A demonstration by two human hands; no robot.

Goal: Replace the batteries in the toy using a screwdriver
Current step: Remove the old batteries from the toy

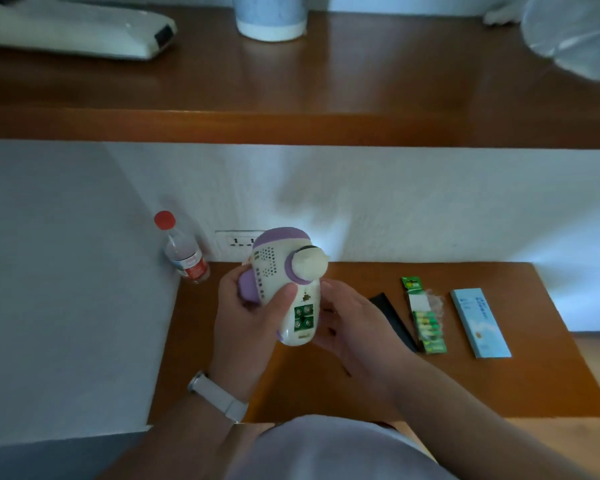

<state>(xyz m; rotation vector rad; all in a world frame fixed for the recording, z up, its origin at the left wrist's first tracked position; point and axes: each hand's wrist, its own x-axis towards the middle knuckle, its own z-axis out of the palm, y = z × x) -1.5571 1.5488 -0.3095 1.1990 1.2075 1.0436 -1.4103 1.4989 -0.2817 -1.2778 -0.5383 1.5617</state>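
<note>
**Toy held up over the table, battery bay facing the camera**

The person is holding the white and purple toy (284,289) up in the air above the brown table (465,382), just in front of the chest. The left hand (246,323) is gripping it from the left: the fingers are wrapping round the toy's purple side and the thumb is pressing across its white front. The toy is tilting slightly, with its round purple top pointing away towards the wall and its narrow lower end pointing towards the person. On that lower end the compartment is lying open, and the green batteries (303,318) are showing inside it.

The right hand (354,327) is sitting just beside the toy's lower right edge, palm turned inward and fingers loosely bent towards it. I cannot tell whether it is gripping the toy or pinching something small.

To the right of the hands, three things are lying on the table well apart from the toy: a dark flat strip (394,322), then a green pack of batteries (425,317), then a light blue box (480,323). A bottle (184,251) with a red cap is standing in the far left corner, near a wall socket (236,241). A white watch strap (219,396) is circling the left wrist.
</note>
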